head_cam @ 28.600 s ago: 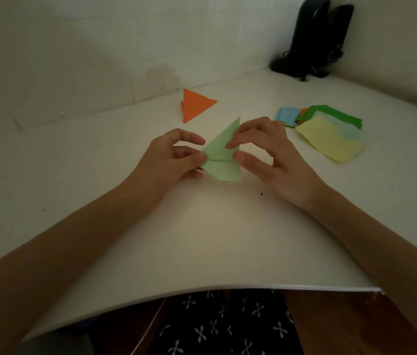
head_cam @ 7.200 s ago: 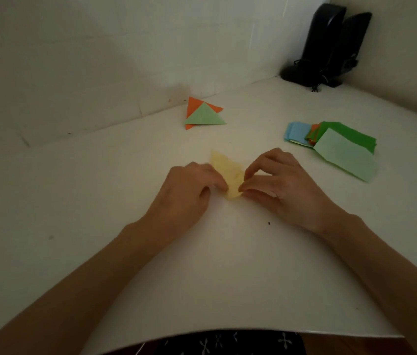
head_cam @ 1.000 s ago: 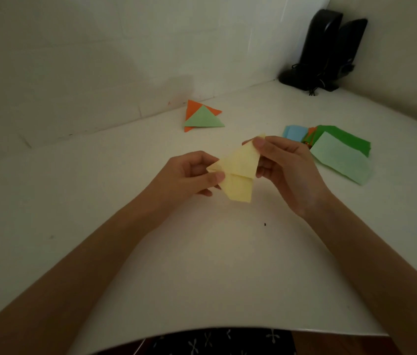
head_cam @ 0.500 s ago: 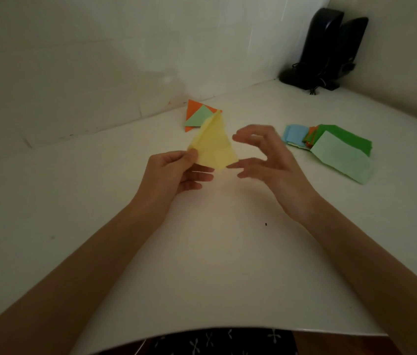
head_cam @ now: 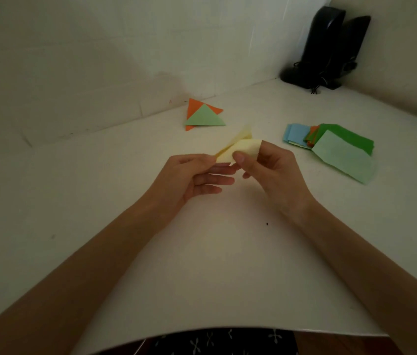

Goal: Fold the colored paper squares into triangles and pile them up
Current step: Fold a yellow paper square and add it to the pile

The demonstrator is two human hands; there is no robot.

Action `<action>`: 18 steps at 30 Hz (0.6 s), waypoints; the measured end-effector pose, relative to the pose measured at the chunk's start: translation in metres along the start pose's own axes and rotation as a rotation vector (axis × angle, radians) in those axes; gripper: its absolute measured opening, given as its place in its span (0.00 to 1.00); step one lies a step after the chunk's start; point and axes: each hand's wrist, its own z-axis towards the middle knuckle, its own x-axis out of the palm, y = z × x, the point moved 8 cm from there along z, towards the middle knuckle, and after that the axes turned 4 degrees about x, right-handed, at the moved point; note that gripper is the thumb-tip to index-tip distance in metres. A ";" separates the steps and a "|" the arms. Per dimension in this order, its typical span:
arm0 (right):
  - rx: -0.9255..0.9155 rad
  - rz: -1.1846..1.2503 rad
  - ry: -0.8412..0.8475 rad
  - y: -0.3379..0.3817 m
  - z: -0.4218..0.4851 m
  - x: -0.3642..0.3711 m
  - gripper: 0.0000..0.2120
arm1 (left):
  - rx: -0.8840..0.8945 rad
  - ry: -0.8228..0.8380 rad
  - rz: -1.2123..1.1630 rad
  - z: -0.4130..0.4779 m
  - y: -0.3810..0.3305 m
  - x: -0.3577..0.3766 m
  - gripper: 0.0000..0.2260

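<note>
A folded pale yellow paper (head_cam: 240, 148) is held just above the white table between both hands. My left hand (head_cam: 192, 175) pinches its near left corner with thumb and forefinger, the other fingers stretched out below. My right hand (head_cam: 271, 170) pinches the paper's right side, thumb on top, bending a flap over. Behind, near the wall, a light green triangle (head_cam: 206, 117) lies on an orange triangle (head_cam: 193, 107). At the right sits a stack of unfolded squares, a light green sheet (head_cam: 343, 156) on top of dark green, orange and blue (head_cam: 296, 133) ones.
Two black speakers (head_cam: 328, 47) with cables stand in the far right corner against the wall. The white table (head_cam: 215, 265) ends in a curved front edge close to my lap. A tiny dark speck (head_cam: 267, 223) lies by my right wrist.
My right hand, open half a second ago, has taken hold of the yellow paper again. The paper has dropped from upright to lying lower and flatter between both hands.
</note>
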 end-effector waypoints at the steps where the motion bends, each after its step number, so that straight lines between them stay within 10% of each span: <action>1: 0.009 -0.002 -0.007 -0.001 0.000 0.000 0.04 | 0.011 0.001 0.022 0.000 0.000 0.000 0.09; 18: 0.077 0.046 0.009 -0.002 -0.006 0.003 0.12 | 0.082 -0.256 0.104 0.000 0.001 -0.022 0.07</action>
